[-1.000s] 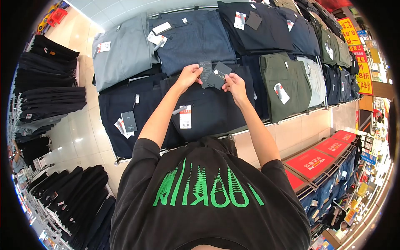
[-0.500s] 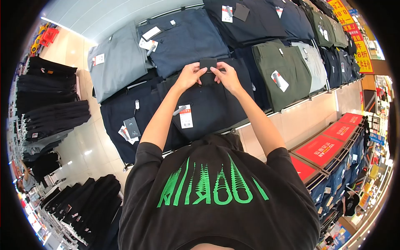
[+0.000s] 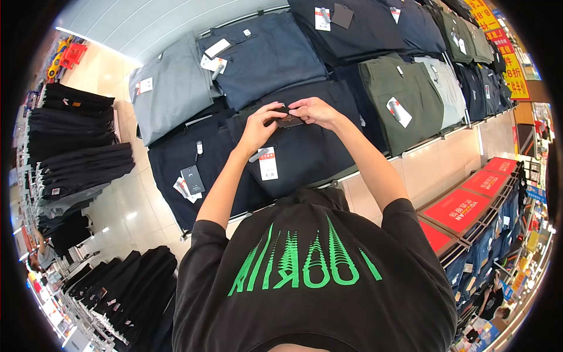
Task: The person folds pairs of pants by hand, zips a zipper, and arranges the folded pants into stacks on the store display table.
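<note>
A dark hang tag with small brownish print is held up over a folded pair of black trousers. My left hand is closed, its thumb and fingers pinching the tag's left side. From the right, my right hand has its fingers pinched together at the tag's upper edge; what lies exactly between the fingertips is partly hidden. Below my left hand, a white price label with a red top hangs on the same trousers by a grey security tag.
Dark navy trousers with labels lie on the left, grey and blue ones behind. Olive trousers lie to the right. Black garments hang along the left aisle. A rack with red signs stands at right.
The tag has tipped over and come slightly nearer, now showing its printed face. My right hand has moved to its upper edge, while my left hand has shifted down and left.
</note>
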`<action>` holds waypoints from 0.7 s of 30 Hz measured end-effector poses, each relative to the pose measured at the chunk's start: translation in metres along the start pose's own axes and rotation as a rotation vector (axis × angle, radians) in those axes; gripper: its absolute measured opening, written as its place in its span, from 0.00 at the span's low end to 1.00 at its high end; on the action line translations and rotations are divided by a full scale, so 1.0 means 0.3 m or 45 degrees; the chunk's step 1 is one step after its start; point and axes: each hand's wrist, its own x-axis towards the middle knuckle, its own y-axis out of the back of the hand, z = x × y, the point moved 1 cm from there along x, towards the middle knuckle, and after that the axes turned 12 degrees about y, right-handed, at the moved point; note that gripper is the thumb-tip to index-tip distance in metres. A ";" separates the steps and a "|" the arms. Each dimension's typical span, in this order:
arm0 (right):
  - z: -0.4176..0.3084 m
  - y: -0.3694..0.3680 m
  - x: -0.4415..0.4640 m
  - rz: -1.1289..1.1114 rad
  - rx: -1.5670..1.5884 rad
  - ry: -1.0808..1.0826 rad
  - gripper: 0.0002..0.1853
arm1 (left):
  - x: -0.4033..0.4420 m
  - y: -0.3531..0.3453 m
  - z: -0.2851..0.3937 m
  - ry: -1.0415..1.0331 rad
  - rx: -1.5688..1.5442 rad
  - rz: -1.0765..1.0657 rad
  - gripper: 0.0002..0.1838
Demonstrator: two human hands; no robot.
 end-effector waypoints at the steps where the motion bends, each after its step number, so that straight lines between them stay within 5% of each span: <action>1: 0.000 -0.008 0.008 0.010 0.011 -0.023 0.20 | -0.022 -0.015 0.005 0.031 -0.049 0.093 0.14; 4: 0.014 -0.031 0.021 0.074 -0.038 -0.056 0.19 | -0.075 -0.045 -0.023 0.084 -0.061 0.272 0.13; 8: 0.017 -0.044 0.029 -0.045 -0.051 -0.160 0.14 | -0.096 -0.039 -0.038 -0.209 0.264 0.223 0.17; 11: 0.057 -0.028 0.058 0.027 -0.061 0.019 0.11 | -0.079 -0.040 -0.021 -0.322 0.284 0.266 0.18; 15: 0.044 -0.023 0.056 0.161 -0.093 0.166 0.10 | -0.111 -0.060 -0.057 0.089 0.335 0.507 0.10; 21: 0.048 -0.035 0.051 0.202 -0.165 0.166 0.11 | -0.147 -0.077 -0.067 0.292 0.708 0.049 0.09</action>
